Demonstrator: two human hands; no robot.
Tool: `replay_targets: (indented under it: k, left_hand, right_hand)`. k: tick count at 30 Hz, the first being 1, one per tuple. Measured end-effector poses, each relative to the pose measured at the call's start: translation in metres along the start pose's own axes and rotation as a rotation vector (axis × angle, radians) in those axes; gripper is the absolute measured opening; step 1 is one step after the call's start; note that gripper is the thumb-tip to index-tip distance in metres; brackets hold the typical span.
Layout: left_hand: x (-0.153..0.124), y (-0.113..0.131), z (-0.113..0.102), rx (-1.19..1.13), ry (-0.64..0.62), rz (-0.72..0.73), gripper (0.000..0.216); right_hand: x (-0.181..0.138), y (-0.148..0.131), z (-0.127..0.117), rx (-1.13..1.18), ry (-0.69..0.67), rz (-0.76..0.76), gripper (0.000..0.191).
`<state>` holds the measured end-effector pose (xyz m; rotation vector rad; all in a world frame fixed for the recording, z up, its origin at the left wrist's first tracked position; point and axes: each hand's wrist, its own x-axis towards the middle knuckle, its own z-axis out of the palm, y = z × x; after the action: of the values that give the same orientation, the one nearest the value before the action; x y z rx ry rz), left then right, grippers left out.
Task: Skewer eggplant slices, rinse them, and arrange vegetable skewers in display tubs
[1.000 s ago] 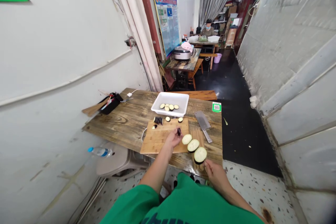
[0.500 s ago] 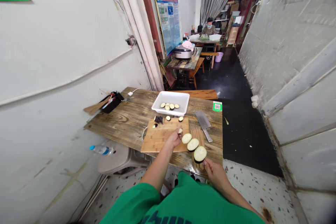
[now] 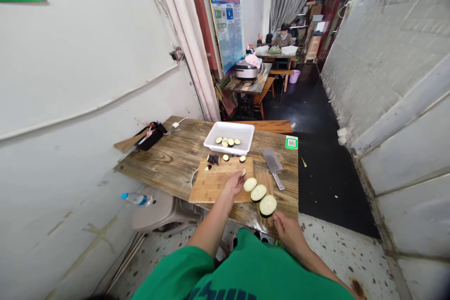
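Over the right part of the wooden cutting board (image 3: 211, 186), my left hand (image 3: 233, 185) pinches a small eggplant slice (image 3: 243, 172) at its fingertips. My right hand (image 3: 288, 228) is closed at the near end of a row of three larger eggplant slices (image 3: 258, 193), which seem to be threaded on a skewer. The skewer itself is mostly hidden by the slices. Beneath this row, thin bamboo skewers (image 3: 264, 179) lie on the table. Dark-skinned eggplant pieces (image 3: 213, 159) and two loose slices rest along the board's far edge.
Beyond the board is a white tray (image 3: 250, 137) with several eggplant slices. A cleaver (image 3: 272, 164) lies to the right on the wooden table (image 3: 165, 159). At the table's left end is a black holder (image 3: 152, 138) with sticks. Another person (image 3: 284, 37) sits at a far table.
My left hand has moved slightly up and right, and the small slice in it has turned more edge-on. My right hand and the three-slice row have hardly moved.
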<state>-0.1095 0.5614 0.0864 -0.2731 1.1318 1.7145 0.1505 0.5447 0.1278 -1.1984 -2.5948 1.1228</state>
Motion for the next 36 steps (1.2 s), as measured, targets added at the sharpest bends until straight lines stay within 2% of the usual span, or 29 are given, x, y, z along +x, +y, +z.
replay_targets:
  k: [13, 28, 36]
  left_hand:
    - [-0.012, 0.006, 0.011, -0.036, 0.049, -0.032, 0.009]
    - [-0.025, 0.013, 0.026, -0.091, 0.088, -0.044, 0.015]
    - [-0.022, 0.005, 0.030, -0.033, 0.072, -0.037, 0.010]
  right_hand:
    - [0.000, 0.001, 0.001, 0.036, 0.009, -0.022, 0.044]
    - [0.001, -0.004, 0.000, 0.119, 0.103, -0.087, 0.050]
    - [0.001, -0.003, -0.001, 0.079, 0.124, -0.089, 0.049]
